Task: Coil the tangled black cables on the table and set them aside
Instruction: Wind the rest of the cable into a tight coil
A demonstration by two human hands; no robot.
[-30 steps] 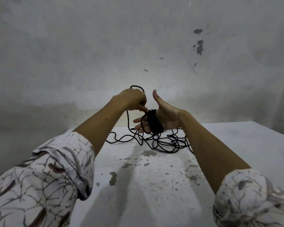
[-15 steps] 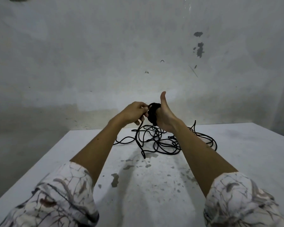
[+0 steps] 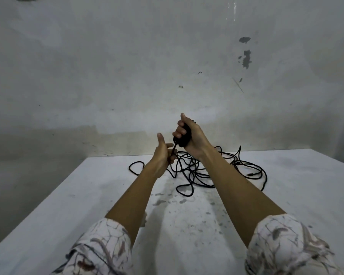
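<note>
Head view — right hand [image 3: 191, 135] raised, gripping coil [image 3: 184, 138].

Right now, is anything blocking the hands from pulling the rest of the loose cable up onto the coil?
No separate object is in the way. The right hand grips the coil, and the left hand holds the strand below it. The only hindrance is the loose cable itself, whose loops cross each other on the table.

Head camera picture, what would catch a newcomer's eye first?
The right hand, raised mid-frame, grips a tight black coil. Just below, the left hand holds the strand running from it. Behind both hands, loose black cable sprawls tangled across the white table.
</note>
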